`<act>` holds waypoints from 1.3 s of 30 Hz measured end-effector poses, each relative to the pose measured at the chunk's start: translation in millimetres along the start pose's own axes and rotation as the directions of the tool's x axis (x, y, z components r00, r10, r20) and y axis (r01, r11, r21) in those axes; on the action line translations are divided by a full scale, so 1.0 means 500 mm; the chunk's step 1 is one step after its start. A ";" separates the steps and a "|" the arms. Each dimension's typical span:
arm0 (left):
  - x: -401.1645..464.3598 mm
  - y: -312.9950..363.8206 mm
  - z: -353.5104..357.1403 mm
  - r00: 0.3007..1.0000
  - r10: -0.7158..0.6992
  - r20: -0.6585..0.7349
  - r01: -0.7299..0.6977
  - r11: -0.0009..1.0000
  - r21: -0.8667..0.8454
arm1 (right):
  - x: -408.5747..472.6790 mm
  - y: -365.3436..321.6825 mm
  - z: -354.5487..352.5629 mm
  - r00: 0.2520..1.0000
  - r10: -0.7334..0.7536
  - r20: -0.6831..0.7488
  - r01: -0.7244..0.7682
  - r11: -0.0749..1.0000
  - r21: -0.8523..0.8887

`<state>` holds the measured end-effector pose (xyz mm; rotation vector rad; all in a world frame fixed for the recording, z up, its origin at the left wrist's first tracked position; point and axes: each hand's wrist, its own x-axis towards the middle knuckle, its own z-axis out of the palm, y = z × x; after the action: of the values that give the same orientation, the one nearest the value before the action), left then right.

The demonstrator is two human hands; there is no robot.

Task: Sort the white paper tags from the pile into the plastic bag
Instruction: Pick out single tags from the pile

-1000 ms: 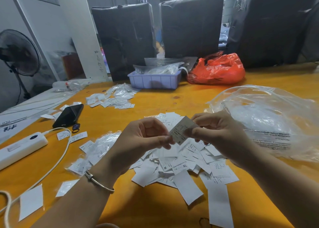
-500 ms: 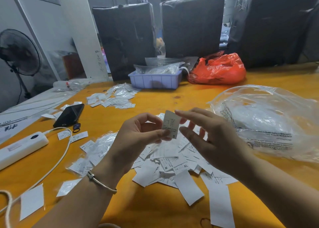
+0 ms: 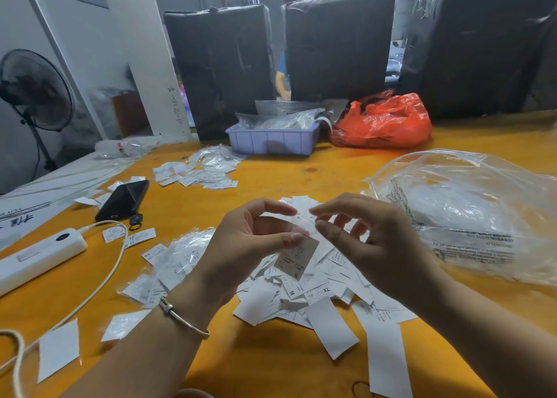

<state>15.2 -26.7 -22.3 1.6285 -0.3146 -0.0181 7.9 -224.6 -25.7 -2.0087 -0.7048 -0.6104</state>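
Observation:
A pile of white paper tags [image 3: 328, 289] printed with sizes lies on the orange table [image 3: 271, 364] under both hands. My left hand [image 3: 247, 247] pinches one tag marked S [image 3: 297, 257] by its top edge; the tag hangs tilted below the thumb, just above the pile. My right hand [image 3: 370, 244] hovers beside it with fingers spread and holds nothing. Its index fingertip is close to the left index fingertip. The large clear plastic bag [image 3: 470, 213] lies crumpled to the right of the hands.
A phone [image 3: 123, 200], a white power strip [image 3: 39, 256] with its cable, and small clear sleeves [image 3: 177, 256] lie to the left. A second heap of tags [image 3: 196, 171], a purple tray [image 3: 272, 141] and a red bag [image 3: 382, 120] sit further back.
The right hand let go of the tag and drew back with spread fingers. The left hand kept the tag, which has swung from upright to hanging tilted below the thumb.

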 end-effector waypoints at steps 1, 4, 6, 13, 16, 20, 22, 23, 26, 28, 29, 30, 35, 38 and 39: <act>0.000 0.000 0.000 1.000 -0.002 0.001 0.002 1.000 0.003 | 0.001 0.001 -0.002 1.000 0.009 -0.013 -0.009 1.000 0.007; 0.001 -0.001 -0.002 1.000 0.005 -0.008 -0.005 1.000 -0.003 | 0.002 0.003 -0.001 0.999 -0.025 0.047 0.028 0.997 -0.070; 0.001 -0.003 -0.003 1.000 0.014 -0.012 -0.014 1.000 -0.002 | -0.002 0.003 0.004 0.992 -0.063 0.106 0.078 0.986 -0.146; 0.003 -0.004 -0.008 0.998 0.035 -0.047 -0.035 0.999 0.006 | 0.002 0.012 0.004 0.989 0.070 0.129 -0.065 0.997 -0.047; 0.001 0.003 -0.014 1.000 0.008 -0.001 -0.008 1.000 0.015 | 0.003 0.019 0.009 0.979 0.133 0.153 -0.144 0.987 0.066; 0.007 0.013 -0.047 0.996 -0.083 -0.044 0.093 0.950 0.299 | 0.004 0.025 0.005 0.982 0.150 0.114 -0.159 0.985 0.073; 0.015 0.017 -0.084 0.974 -0.131 -0.184 0.194 0.903 0.384 | 0.005 0.035 -0.003 0.985 0.154 0.079 -0.155 0.988 0.013; 0.020 0.018 -0.105 0.955 -0.156 -0.251 0.252 0.874 0.415 | 0.007 0.041 -0.006 0.986 0.156 0.058 -0.154 0.987 -0.035; 0.027 0.009 -0.168 0.906 -0.205 -0.371 0.393 0.736 0.551 | 0.011 0.062 -0.016 0.985 0.173 0.026 -0.166 0.969 -0.182; 0.027 -0.001 -0.196 0.889 -0.202 -0.412 0.439 0.634 0.636 | 0.013 0.077 -0.022 0.980 0.200 -0.006 -0.196 0.953 -0.232; 0.027 -0.006 -0.206 0.880 -0.197 -0.432 0.457 0.597 0.659 | 0.015 0.085 -0.026 0.977 0.212 -0.024 -0.211 0.944 -0.252; 0.027 -0.011 -0.213 0.870 -0.191 -0.454 0.475 0.567 0.673 | 0.017 0.091 -0.031 0.974 0.221 -0.044 -0.225 0.935 -0.273; 0.029 -0.025 -0.212 0.856 -0.130 -0.501 0.503 0.436 0.746 | 0.027 0.118 -0.075 0.940 0.134 -0.312 -0.287 0.806 -0.517; 0.031 -0.032 -0.206 0.849 -0.126 -0.514 0.518 0.391 0.761 | 0.029 0.137 -0.112 0.885 0.133 -0.446 -0.416 0.656 -0.630; 0.032 -0.033 -0.206 0.851 -0.105 -0.514 0.511 0.391 0.765 | 0.029 0.144 -0.123 0.877 0.153 -0.454 -0.447 0.607 -0.658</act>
<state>54.4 71.3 -26.9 2.6998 0.4257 0.2222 58.6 -305.6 -28.8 -2.5800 0.1994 -1.1526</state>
